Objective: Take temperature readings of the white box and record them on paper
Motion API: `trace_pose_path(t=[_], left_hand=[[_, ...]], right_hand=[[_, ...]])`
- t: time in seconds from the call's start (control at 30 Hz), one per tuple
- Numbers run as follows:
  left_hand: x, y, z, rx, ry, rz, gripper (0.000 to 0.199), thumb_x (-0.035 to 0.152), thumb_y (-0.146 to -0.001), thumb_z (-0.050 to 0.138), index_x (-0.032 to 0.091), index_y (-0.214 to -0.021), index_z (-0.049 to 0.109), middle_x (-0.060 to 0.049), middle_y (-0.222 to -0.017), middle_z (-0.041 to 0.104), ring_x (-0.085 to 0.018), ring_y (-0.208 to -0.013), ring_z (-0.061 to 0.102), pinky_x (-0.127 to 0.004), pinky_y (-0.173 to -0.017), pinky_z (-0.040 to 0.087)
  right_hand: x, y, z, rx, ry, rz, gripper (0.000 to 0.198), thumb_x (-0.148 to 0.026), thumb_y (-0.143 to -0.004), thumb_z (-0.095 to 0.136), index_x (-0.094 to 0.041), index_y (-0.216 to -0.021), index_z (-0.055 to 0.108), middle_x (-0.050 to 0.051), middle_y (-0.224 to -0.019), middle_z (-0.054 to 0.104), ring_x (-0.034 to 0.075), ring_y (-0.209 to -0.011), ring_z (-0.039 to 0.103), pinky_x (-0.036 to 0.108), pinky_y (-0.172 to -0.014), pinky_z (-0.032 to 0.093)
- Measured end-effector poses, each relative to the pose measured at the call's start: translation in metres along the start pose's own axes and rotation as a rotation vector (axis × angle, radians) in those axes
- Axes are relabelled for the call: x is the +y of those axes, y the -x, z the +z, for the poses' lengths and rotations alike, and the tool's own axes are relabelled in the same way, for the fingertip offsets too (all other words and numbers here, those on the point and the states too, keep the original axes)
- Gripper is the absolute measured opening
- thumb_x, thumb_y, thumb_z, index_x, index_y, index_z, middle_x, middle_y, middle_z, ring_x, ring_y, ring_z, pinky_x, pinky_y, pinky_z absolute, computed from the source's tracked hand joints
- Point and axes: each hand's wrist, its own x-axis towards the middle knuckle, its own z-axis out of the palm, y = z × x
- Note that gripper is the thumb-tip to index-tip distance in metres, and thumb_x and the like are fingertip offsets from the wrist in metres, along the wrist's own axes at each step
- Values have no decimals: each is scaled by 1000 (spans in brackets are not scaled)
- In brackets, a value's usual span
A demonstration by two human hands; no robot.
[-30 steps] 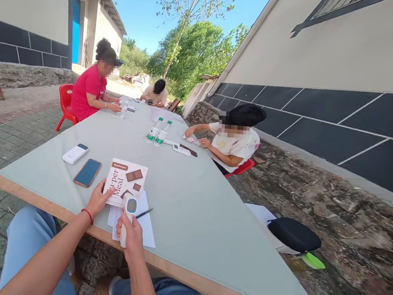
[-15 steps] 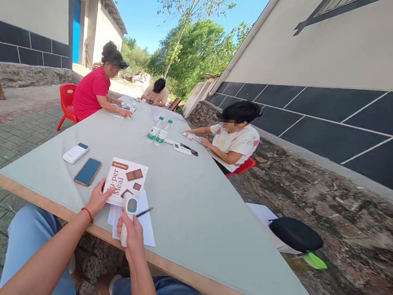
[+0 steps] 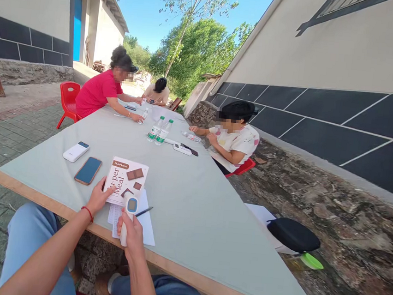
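Observation:
My left hand [image 3: 100, 196] grips the lower left edge of a white box [image 3: 129, 174] printed with chocolate pieces and the word "Meal", its thumb across the front. In my right hand [image 3: 131, 235] is a white infrared thermometer [image 3: 129, 210], fingers wrapped round its handle and its small screen facing me. The thermometer's head overlaps the box's lower edge; whether they touch I cannot tell. Beneath both lie white paper sheets [image 3: 146, 231] with a dark pen [image 3: 144, 211] across them. A phone [image 3: 88, 171] rests left of the box, and beyond it is a white power bank [image 3: 76, 151].
Two green-capped water bottles [image 3: 154, 128] stand mid-table, near a white device [image 3: 181, 149] and a dark phone [image 3: 193, 151]. Three people sit around the table [image 3: 211, 214], one in red at left. Right of the table is a black case [image 3: 293, 234].
The person in red has leaned forward and reached farther across the table. The person at right has let go of a bottle lying there. My hands look nearly still.

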Motion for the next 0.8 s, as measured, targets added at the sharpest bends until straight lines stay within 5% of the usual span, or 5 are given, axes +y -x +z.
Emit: trace_pose_path(t=[0.3,0.8], left_hand=[[-4,-2,-1,8,-5,3,58,53,-75,69,17,-120,59,-11,-118,67,-28,-107,62,-40,-93,47],[1,-1,-1,-5,17,-21,60,53,-75,70,17,-121,59,-11,-120,66,-29,-112,60,-40,-96,47]], right_hand=[[-50,14,13,-45,53,-82,39,-51,-64,75,-18,-73,56,-5,-55,51,8,-47,42,21,-44,33],[-158,69,50,-212,68,-481,30,-45,-75,67,-18,-69,58,-2,-59,51,11,-55,45,25,-52,37]])
